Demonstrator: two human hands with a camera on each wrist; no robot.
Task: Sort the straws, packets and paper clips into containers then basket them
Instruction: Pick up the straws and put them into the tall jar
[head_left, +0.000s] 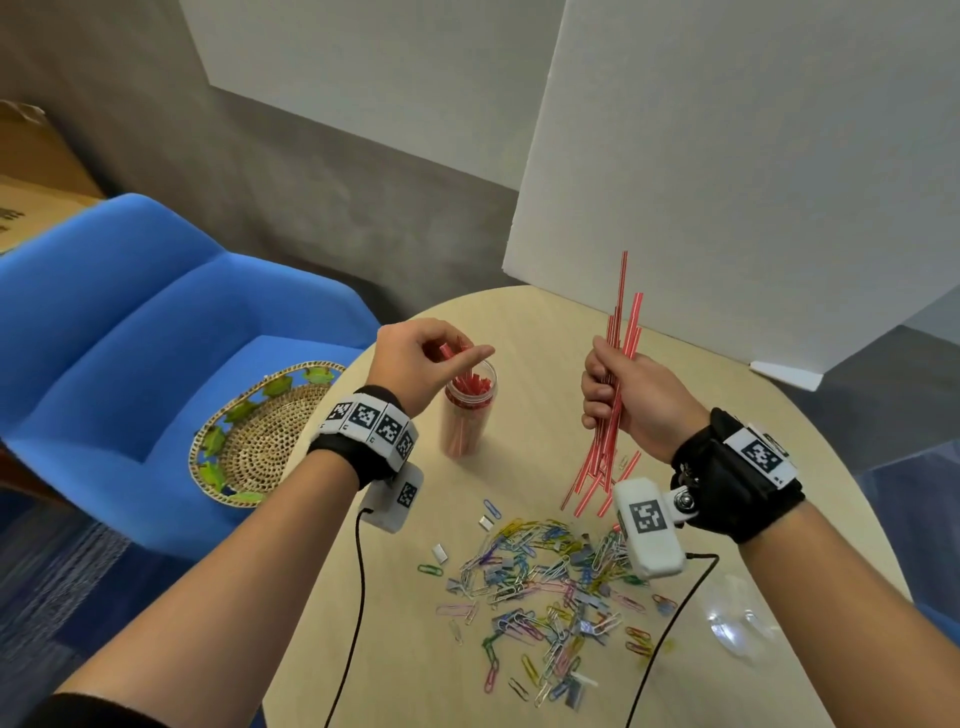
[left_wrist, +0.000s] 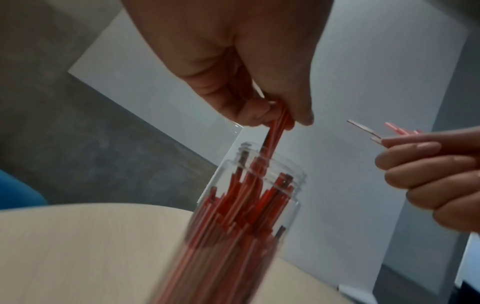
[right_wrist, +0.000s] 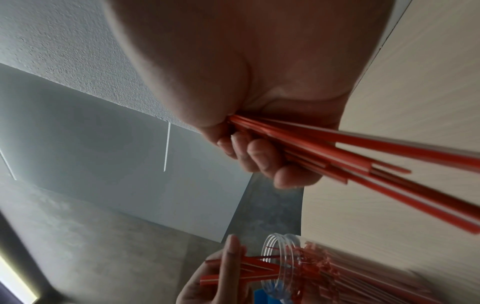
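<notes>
A clear jar (head_left: 467, 410) (left_wrist: 241, 216) (right_wrist: 288, 267) stands upright on the round table, packed with red-and-white straws. Just above its mouth my left hand (head_left: 431, 358) (left_wrist: 272, 115) pinches a few straws (left_wrist: 275, 131) whose lower ends reach into the jar. To the right my right hand (head_left: 618, 400) (right_wrist: 259, 156) grips a bundle of long straws (head_left: 615, 374) (right_wrist: 363, 156) held upright, lower ends near the table. Coloured paper clips (head_left: 545, 582) lie in a loose heap at the near middle, with small white packets (head_left: 439, 552) among them.
A woven basket (head_left: 254, 436) with green trim sits on a blue chair (head_left: 130, 332) left of the table (head_left: 530, 467). A white foam board (head_left: 727, 182) stands behind the table. A clear container (head_left: 737, 618) lies at the right edge. Wrist cables trail across the table.
</notes>
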